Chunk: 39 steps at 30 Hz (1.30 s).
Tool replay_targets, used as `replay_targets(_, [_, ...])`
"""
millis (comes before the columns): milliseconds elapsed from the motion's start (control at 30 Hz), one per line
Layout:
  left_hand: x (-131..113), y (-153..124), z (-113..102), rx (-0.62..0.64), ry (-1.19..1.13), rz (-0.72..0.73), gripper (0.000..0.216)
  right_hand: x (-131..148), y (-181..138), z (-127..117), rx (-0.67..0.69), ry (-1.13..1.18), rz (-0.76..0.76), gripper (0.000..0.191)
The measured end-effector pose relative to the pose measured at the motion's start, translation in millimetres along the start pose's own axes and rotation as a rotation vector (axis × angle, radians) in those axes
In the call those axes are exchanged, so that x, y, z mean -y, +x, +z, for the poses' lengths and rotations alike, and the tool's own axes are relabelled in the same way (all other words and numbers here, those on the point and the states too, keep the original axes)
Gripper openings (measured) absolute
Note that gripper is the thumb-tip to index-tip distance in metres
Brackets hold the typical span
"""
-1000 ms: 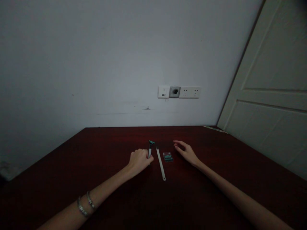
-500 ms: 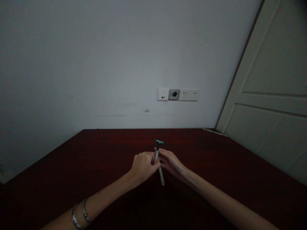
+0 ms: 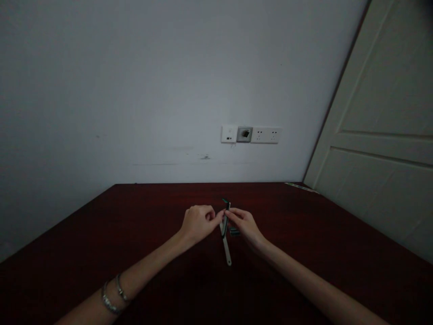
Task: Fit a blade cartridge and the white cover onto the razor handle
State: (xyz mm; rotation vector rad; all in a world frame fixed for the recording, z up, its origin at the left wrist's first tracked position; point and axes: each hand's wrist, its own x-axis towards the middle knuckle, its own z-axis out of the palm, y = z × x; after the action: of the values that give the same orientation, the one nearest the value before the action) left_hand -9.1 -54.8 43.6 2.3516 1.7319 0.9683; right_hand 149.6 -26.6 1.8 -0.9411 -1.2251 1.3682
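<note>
A razor (image 3: 226, 222) with a green-edged head is held up between my hands, its head at the top and its handle pointing down. My right hand (image 3: 244, 224) pinches it just below the head. From the other side, my left hand (image 3: 199, 222) has its thumb and fingertip closed against the razor. Below them a pale, slim handle (image 3: 227, 253) with a hole at its end lies on the table; its upper part is hidden behind the razor and fingers. Beside my right fingers is a small dark-and-grey item (image 3: 234, 231), too dim to name.
The dark red tabletop (image 3: 152, 203) runs back to a pale wall (image 3: 152, 90) with a row of sockets (image 3: 265, 135). A panelled door (image 3: 379, 180) stands along the right side. A thin printed strip (image 3: 301, 187) lies at the far right corner.
The razor has been turned, so its head now shows edge-on. My right fingers have come onto the razor near its head, and my left hand has shifted slightly left, its grip looser.
</note>
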Motion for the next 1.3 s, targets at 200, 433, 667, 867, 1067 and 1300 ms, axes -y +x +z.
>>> replay_targets(200, [14.9,28.0,0.8,-0.165,-0.534,-0.142,0.042,2.0,-5.9,-1.9,0.006,0.076,0.055,0.036])
replay_targets(433, [17.8,54.5,20.0,0.089,-1.475,-0.69,0.028,-4.0,-17.1,6.0,0.053,0.1,0.038,0.041])
replay_targets(667, [8.9,43.6,39.2,0.288,-1.76,-0.767,0.045,-10.3,-29.6,17.1,0.019,0.053,0.037,0.042])
replay_targets(867, [0.8,31.5,44.4,0.314,-1.908,-0.718,0.057,-14.1,-34.4,22.5,0.053,0.084,0.15,0.045])
replay_targets(1067, [-3.9,29.5,47.7,0.291,-1.918,-0.752,0.059,-15.2,-35.9,25.3,0.07,0.15,0.32,0.048])
replay_targets(1300, [-7.9,25.2,49.2,0.297,-1.913,-0.783,0.06,-12.2,-40.8,29.3,0.044,0.133,0.3,0.045])
